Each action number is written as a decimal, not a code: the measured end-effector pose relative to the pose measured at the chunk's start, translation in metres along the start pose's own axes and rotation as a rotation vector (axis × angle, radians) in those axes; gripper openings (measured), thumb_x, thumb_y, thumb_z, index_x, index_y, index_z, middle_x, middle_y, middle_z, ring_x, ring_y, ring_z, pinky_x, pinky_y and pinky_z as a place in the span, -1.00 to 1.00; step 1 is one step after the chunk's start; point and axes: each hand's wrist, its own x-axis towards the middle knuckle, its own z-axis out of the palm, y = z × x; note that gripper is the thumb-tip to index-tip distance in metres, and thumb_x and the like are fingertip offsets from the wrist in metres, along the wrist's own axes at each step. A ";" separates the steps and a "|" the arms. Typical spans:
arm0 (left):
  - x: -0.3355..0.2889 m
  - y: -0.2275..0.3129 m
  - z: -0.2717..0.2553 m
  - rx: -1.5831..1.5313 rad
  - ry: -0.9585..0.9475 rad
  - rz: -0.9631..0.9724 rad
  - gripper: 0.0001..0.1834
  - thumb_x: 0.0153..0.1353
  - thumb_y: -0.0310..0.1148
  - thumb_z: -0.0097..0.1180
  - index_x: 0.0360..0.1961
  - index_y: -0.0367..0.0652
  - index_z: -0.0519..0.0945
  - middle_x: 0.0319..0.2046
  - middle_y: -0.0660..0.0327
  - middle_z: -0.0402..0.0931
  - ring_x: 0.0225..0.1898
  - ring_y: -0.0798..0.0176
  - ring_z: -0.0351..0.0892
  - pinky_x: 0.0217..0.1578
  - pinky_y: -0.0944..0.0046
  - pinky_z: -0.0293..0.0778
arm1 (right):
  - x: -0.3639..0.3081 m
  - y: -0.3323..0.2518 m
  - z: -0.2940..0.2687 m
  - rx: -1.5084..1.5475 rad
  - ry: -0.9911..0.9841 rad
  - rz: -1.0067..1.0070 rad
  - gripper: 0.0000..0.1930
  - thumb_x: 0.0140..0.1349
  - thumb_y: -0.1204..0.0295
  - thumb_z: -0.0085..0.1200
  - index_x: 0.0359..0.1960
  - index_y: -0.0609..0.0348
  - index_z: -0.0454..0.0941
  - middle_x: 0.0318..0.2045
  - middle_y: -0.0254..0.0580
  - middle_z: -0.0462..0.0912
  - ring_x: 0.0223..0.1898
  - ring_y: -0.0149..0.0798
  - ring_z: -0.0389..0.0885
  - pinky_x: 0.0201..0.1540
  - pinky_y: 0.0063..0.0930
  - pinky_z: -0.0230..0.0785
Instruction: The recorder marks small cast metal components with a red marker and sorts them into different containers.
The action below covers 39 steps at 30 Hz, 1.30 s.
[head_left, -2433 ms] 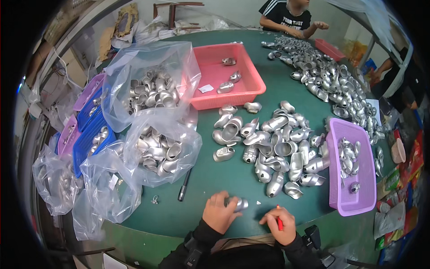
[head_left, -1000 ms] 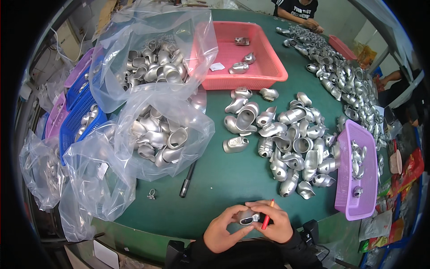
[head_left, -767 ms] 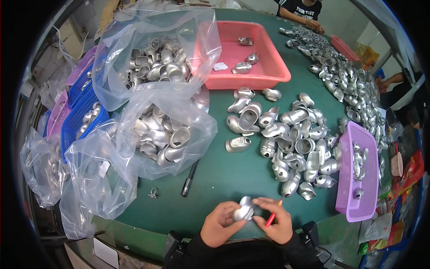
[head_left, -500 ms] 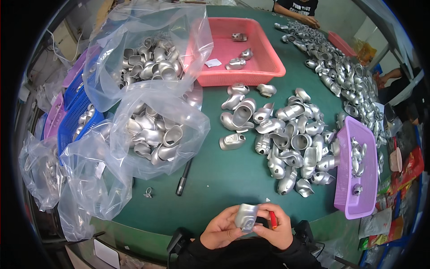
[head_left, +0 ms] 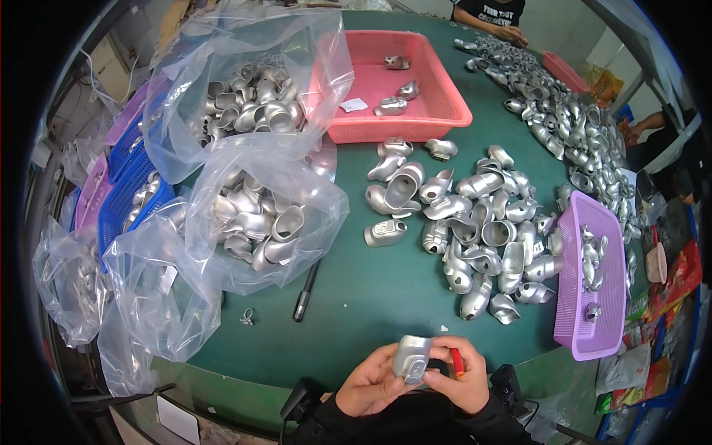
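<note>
Left hand [head_left: 374, 380] and right hand [head_left: 461, 377] grasp one curved silver metal shell [head_left: 411, 359], the right also one red tool [head_left: 457, 362]; far beyond heaped shells [head_left: 500, 233], one pink plastic basket [head_left: 404, 132] shows three

From here I'm seeing a pink tray [head_left: 443, 127]; at its left a bag [head_left: 178, 133] is bulging, at its front-right a purple basket [head_left: 568, 293] is standing, at its front-left a black pen [head_left: 302, 302] is lying.
</note>
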 end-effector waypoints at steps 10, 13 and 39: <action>-0.002 0.016 -0.023 0.157 0.215 -0.144 -0.59 0.13 -0.39 -0.24 0.01 -0.26 0.11 -0.32 0.20 0.25 -0.47 0.39 0.25 -0.49 0.44 0.24 | 0.002 0.011 -0.020 0.009 0.160 -0.081 -0.82 0.14 0.45 -0.31 -0.45 0.30 0.32 -0.77 -0.36 0.29 -0.70 -0.57 0.18 -0.54 -0.69 0.09; 0.001 0.016 -0.019 0.313 0.372 -0.139 -0.69 0.12 -0.40 -0.25 -0.10 -0.25 0.15 -0.45 0.21 0.26 -0.61 0.44 0.20 -0.61 0.47 0.19 | 0.013 0.004 -0.008 0.051 0.080 0.103 -0.82 0.14 0.45 -0.32 -0.46 0.30 0.32 -0.77 -0.40 0.22 -0.71 -0.60 0.10 -0.58 -0.74 0.02; 0.000 0.024 -0.021 0.396 0.331 -0.191 -0.75 0.12 -0.36 -0.25 -0.19 -0.23 0.15 -0.45 0.20 0.25 -0.65 0.45 0.06 -0.65 0.49 0.02 | 0.016 0.039 0.020 -0.061 0.123 -0.068 -0.86 -0.10 0.63 0.03 -0.59 0.22 0.29 -0.69 -0.35 0.35 -0.66 -0.60 0.26 -0.61 -0.75 0.12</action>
